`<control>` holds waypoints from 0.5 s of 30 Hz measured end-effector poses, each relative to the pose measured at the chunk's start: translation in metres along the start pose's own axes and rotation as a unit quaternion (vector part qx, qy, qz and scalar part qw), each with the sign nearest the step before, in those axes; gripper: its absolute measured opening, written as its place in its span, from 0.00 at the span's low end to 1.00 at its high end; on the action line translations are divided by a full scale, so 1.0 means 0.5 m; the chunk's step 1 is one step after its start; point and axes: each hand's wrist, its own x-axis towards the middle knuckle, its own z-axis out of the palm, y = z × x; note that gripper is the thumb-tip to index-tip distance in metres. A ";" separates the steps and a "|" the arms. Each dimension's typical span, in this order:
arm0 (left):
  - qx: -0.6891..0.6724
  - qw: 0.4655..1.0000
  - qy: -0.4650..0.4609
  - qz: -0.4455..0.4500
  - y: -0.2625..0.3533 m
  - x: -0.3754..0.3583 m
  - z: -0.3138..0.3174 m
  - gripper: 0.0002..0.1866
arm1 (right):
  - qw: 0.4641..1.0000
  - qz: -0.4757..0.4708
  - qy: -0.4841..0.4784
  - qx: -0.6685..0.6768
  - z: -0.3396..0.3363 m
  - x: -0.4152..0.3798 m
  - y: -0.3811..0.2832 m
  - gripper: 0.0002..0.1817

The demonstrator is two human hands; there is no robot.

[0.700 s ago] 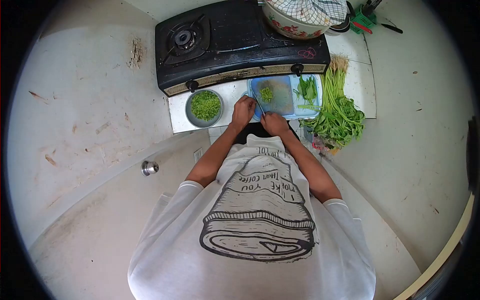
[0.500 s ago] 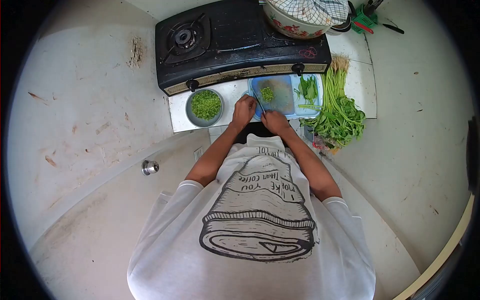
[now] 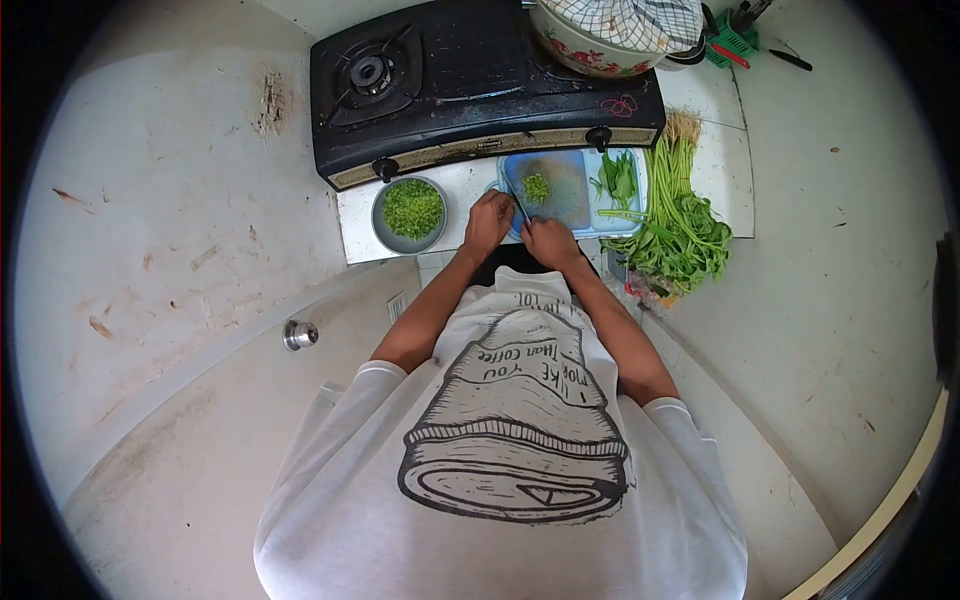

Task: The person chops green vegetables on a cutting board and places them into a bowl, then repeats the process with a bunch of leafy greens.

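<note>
My right hand (image 3: 550, 243) is wrapped round the handle of a knife (image 3: 521, 208), whose blade slants up and left over the left part of a blue cutting board (image 3: 568, 205). Just left of the blade, at the board's edge, my left hand (image 3: 490, 220) has its fingers curled together; what they pinch is hidden. A small heap of chopped greens (image 3: 536, 188) lies on the board, right of the knife. Loose green leaves (image 3: 617, 178) rest on the light-blue right side. To the left stands a grey bowl (image 3: 409, 246) full of finely chopped greens (image 3: 412, 207).
Behind the board is a black gas stove (image 3: 470, 75) bearing a flowered pot (image 3: 590, 58) covered by a checked cloth (image 3: 630, 20). A bunch of leafy stems (image 3: 685, 215) lies at the right, overhanging the counter's front. A green basket (image 3: 733, 42) holds utensils at the back right.
Almost nothing differs. The whole view has shifted very slightly; both hands and the knife keep their places at the board.
</note>
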 end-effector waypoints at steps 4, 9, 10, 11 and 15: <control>0.001 1.000 -0.002 0.002 -0.004 -0.001 0.001 0.04 | 1.000 0.010 -0.007 -0.001 0.003 0.000 -0.001 0.25; 0.005 1.000 -0.005 0.008 0.008 0.004 -0.007 0.04 | 1.000 0.015 -0.010 0.006 0.006 0.001 -0.002 0.25; 0.002 1.000 -0.006 0.005 0.009 0.004 -0.007 0.04 | 1.000 0.013 -0.011 0.007 0.007 0.002 -0.002 0.25; -0.001 1.000 -0.006 0.001 0.008 0.004 -0.008 0.04 | 1.000 0.011 -0.013 0.009 0.010 0.003 -0.002 0.24; 0.004 1.000 -0.010 -0.008 0.009 0.005 -0.009 0.04 | 1.000 0.001 -0.028 0.003 0.017 0.013 0.007 0.24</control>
